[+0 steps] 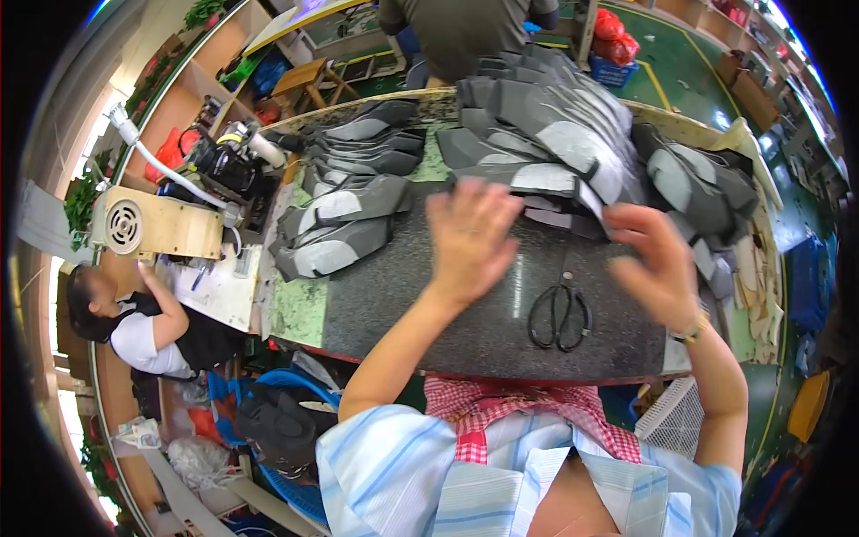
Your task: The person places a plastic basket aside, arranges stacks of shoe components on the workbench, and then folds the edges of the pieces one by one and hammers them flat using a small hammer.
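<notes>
My left hand is over the dark stone worktop, fingers spread and slightly blurred. Its fingertips reach the near edge of a tall pile of grey pieces that look like shoe uppers, dark with lighter panels. To the right, my right hand has its fingers curved and apart, close to a white strip at the pile's front. Whether its fingertips touch the strip, I cannot tell. Black-handled scissors lie between my forearms, blades pointing away from me.
Another overlapping stack of grey pieces lies to the left, and more pieces to the right. A beige machine stands at far left, with a seated person beside it. Another person is beyond the table. A blue basket stands below left.
</notes>
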The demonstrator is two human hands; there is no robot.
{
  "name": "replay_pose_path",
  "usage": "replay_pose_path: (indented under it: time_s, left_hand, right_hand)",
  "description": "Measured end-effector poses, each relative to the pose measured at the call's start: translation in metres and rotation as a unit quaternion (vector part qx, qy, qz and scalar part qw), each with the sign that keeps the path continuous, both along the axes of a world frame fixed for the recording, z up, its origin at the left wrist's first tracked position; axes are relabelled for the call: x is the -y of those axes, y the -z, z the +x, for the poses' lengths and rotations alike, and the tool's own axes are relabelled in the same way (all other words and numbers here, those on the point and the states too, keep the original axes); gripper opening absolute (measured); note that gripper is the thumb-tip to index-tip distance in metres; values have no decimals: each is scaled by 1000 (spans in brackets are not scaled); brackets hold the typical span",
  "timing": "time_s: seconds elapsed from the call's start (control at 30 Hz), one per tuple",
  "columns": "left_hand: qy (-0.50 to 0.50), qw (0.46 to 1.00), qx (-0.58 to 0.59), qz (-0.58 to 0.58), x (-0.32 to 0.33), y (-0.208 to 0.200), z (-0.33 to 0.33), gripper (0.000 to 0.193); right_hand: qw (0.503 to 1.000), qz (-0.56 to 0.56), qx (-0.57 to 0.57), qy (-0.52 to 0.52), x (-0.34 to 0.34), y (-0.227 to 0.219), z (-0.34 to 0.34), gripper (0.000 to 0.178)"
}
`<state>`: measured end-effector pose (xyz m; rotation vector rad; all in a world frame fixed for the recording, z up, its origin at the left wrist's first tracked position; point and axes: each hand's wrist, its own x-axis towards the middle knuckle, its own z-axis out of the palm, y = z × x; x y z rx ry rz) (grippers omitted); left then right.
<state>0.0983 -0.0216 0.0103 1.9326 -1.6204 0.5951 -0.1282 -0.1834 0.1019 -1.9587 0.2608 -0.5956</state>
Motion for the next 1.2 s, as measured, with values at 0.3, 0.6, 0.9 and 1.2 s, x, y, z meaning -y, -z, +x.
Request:
replay_pose_path:
  time_s: [0.3, 0.6, 0.9, 1.2]
  left_hand:
    - [-403, 888, -83, 204, -84, 23, 109, 109]
    - [-390, 914, 48, 102, -116, 71, 120, 61]
    - [-49, 941, 105, -317, -68, -86, 9, 44]
    - [222, 950, 81, -202, 145, -43, -176, 53]
  right_hand:
    - [963, 5, -197, 182, -19, 85, 423, 136]
    - [978, -199, -67, -15, -58, 166, 407, 54]
    - [956, -264, 125, 18, -23, -63, 175, 56]
    - [905, -255, -62, 335, 215, -32, -157, 76]
